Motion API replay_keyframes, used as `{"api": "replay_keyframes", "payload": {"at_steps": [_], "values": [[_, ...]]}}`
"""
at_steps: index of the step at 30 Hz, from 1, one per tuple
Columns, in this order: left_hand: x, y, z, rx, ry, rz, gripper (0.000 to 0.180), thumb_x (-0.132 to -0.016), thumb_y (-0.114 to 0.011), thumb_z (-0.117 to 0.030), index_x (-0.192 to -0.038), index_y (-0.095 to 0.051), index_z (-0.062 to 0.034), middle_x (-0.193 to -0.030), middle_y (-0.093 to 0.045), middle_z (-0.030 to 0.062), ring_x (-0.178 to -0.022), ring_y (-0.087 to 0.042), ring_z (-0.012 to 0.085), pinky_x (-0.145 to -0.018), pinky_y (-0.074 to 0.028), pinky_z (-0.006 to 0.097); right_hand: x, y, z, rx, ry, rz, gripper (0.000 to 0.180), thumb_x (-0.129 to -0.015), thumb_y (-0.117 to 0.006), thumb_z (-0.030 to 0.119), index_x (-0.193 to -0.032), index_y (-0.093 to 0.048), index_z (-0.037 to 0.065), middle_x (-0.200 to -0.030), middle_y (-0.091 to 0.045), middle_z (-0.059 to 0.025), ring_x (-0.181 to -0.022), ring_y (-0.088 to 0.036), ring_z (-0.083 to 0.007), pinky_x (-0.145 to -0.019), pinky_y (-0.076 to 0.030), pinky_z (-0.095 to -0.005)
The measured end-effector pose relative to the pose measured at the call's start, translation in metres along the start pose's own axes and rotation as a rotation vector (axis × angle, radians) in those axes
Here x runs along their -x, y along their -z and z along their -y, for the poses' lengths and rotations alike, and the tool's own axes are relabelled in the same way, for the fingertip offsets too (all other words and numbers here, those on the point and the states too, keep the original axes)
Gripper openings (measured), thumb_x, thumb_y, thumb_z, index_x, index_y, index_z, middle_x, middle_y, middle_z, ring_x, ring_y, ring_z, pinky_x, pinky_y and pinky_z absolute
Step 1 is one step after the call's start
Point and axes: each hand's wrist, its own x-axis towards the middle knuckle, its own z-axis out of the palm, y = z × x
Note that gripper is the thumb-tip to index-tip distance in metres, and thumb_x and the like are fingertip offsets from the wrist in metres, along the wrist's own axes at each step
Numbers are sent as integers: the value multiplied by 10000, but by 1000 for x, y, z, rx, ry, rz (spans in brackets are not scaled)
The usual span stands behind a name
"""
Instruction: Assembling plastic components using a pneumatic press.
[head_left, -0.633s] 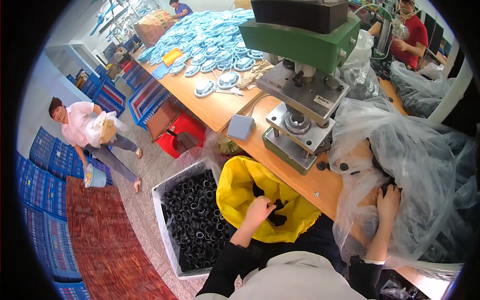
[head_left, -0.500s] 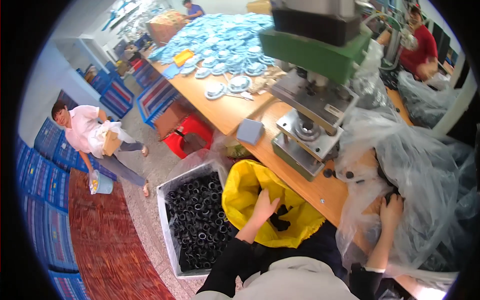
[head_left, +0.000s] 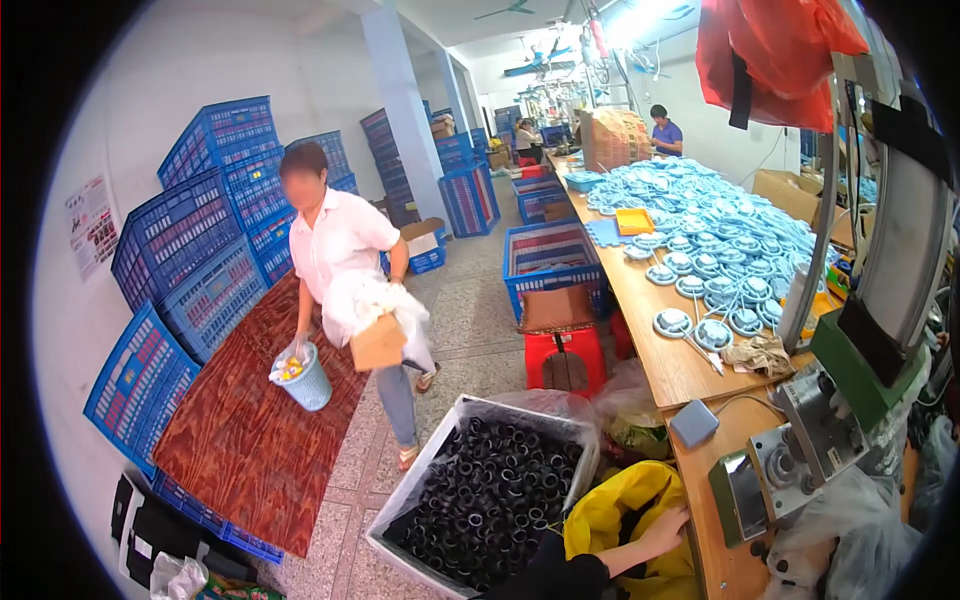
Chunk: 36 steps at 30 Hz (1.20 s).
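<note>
Head view is showing the left hand (head_left: 660, 535) lying over the mouth of a yellow bag (head_left: 598, 508), its fingers loosely bent near the edge of a wooden table (head_left: 660, 360) – whether they are gripping anything, I cannot tell; the right hand is falling outside the frame, so its state cannot be told either. The yellow bag is sitting low beside the table, its mouth gaping around something dark, with a white-walled box (head_left: 403, 555) of black rings (head_left: 490, 500) crowding it on the left. On the table, a press (head_left: 826, 425) is standing nearest the hand, a grey block (head_left: 694, 424) is resting just beside it, and clear plastic (head_left: 850, 530) is bunching up at the near end. Farther along, a crumpled cloth (head_left: 757, 356) is lying before a wide heap of light-blue parts (head_left: 700, 200), and a yellow tray (head_left: 634, 221) is resting at the heap's edge. A red stool (head_left: 590, 378) is standing beyond the box – and, to the left, a co-worker (head_left: 345, 240) is carrying a light-blue bucket (head_left: 310, 390) by a reddish-brown board (head_left: 265, 420), with blue crates (head_left: 185, 230) stacking up behind
</note>
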Motion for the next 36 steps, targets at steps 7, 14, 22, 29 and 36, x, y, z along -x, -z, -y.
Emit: {"api": "replay_keyframes", "payload": {"at_steps": [7, 14, 22, 29, 36], "values": [[-47, 35, 5, -244, -63, 434, 339, -681, -593, -53, -1017, -579, -10, -995, -561, 187, -884, -561, 366, -720, -473, 449, -24, -13, -14, 150, -163, 226, 585, -759, -700, 414, -1135, -546, -7, -1182, -527, -241, -1050, -537, -366, -909, -410, -464], [-66, 5, 51, -362, -217, 409, 363, -714, -624, -98, -1073, -591, -47, -1040, -592, 191, -956, -559, 382, -827, -460, 440, -9, -7, 6, 106, 18, -152, 345, -795, -590, 329, -779, -582, -16, -828, -578, -269, -797, -560, -412, -707, -458, -479], [-62, -12, 61, -60, -208, 144, 321, -766, -613, -138, -1075, -599, -53, -1029, -622, 167, -941, -589, 349, -837, -467, 413, -3, 10, 17, 86, -36, -112, 332, -785, -593, 318, -789, -582, -15, -816, -574, -258, -791, -556, -408, -715, -454, -481], [-60, -3, 62, -9, -174, 172, 323, -765, -625, -141, -1074, -598, -51, -1026, -625, 162, -943, -590, 342, -840, -466, 403, -7, 6, 20, 63, -32, -112, 322, -783, -588, 316, -795, -586, -7, -826, -578, -253, -792, -556, -407, -717, -456, -476], [-69, -5, 69, 66, -155, 220, 326, -764, -637, -145, -1074, -597, -50, -1022, -628, 157, -945, -591, 335, -842, -465, 393, -7, 13, 25, 107, -106, -72, 332, -783, -590, 339, -836, -588, 11, -857, -580, -243, -837, -549, -398, -734, -452, -476]]}}
